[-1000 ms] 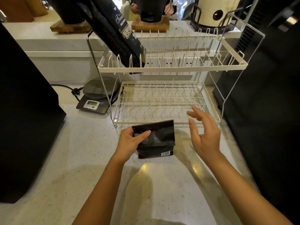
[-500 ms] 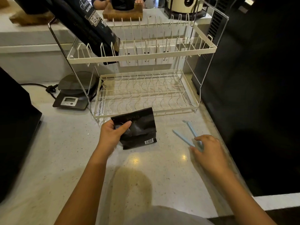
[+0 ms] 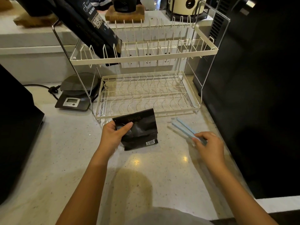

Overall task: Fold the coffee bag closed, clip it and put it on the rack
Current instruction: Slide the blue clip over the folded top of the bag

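Observation:
A small black coffee bag (image 3: 139, 129) stands on the speckled counter just in front of the two-tier cream wire rack (image 3: 146, 56). My left hand (image 3: 113, 135) grips the bag's left side, thumb across its front. To the right, a light blue bag clip (image 3: 183, 126) lies on the counter, its two arms spread apart. My right hand (image 3: 209, 145) rests on the clip's near end, fingers closed around it. A larger black coffee bag (image 3: 90, 28) leans in the rack's upper tier at the left.
A digital kitchen scale (image 3: 76, 95) with a power cord sits left of the rack. Tall black appliances stand at the far left (image 3: 14, 127) and the right (image 3: 259, 95). A raised shelf behind the rack holds wooden boards and a cream grinder (image 3: 186, 5).
My right hand dropped from beside the bag to the counter at the right and closed on the blue clip's end. The left hand kept hold of the bag.

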